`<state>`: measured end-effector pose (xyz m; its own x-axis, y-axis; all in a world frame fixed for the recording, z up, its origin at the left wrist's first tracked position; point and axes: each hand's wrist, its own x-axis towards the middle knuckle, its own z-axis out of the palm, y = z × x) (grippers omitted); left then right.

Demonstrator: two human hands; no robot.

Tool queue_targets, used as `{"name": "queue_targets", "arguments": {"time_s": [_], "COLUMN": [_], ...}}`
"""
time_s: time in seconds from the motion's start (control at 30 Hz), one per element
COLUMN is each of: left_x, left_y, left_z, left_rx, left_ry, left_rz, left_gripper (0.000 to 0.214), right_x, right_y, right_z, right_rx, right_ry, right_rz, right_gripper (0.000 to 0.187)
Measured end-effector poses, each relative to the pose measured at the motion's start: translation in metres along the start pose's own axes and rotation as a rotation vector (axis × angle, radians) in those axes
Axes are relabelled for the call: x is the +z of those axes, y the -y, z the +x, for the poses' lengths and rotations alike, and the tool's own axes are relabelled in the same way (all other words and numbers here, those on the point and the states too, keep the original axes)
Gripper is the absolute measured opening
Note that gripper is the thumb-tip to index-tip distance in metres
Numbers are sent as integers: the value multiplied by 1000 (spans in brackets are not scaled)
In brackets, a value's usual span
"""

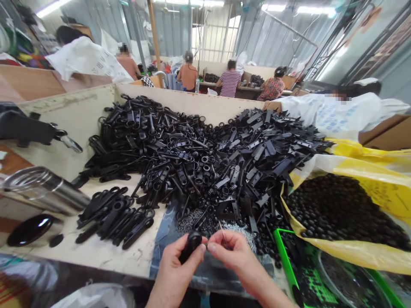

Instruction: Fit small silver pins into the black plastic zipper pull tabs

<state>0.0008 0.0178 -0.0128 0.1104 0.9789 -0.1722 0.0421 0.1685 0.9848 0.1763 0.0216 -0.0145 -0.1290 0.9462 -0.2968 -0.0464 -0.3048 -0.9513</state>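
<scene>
My left hand (175,262) is closed around a black plastic part (192,246) with a rounded top end. Close beside it, my right hand (236,254) is in a pinch, and a thin metal rod (221,229) sticks up from its fingers. Both hands' fingertips nearly meet; any small piece between them is too small to make out. Beneath the hands lies a blue denim cloth (210,273). Just beyond are small silver metal pieces (189,221) and a heap of black plastic parts (180,158).
Assembled-looking black parts (117,216) lie in a row at left, near a steel cylinder (48,188). At right stand a yellow-white bag (356,252) of round black pieces and a green tray (285,261). Several people sit beyond the wooden partition (192,100).
</scene>
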Motion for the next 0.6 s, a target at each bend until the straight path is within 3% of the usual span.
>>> {"name": "queue_targets", "arguments": {"time_s": [0.13, 0.3, 0.4, 0.5, 0.6], "left_x": [-12, -18, -21, -23, -22], "left_y": [5, 9, 9, 10, 17], "left_z": [0, -5, -8, -13, -19], "left_rx": [232, 361, 516, 696, 804], "left_ry": [89, 100, 95, 94, 6], "left_rz": [251, 347, 368, 414, 491], "left_gripper": [29, 19, 8, 20, 37], "right_x": [9, 15, 17, 22, 29], "right_y": [-3, -9, -9, -9, -14], "right_z": [-5, -7, -9, -11, -16], "right_rx": [85, 112, 64, -34, -111], "right_ry": [38, 13, 6, -25, -82], "right_rz": [48, 85, 76, 62, 68], "right_gripper": [59, 60, 58, 54, 48]}}
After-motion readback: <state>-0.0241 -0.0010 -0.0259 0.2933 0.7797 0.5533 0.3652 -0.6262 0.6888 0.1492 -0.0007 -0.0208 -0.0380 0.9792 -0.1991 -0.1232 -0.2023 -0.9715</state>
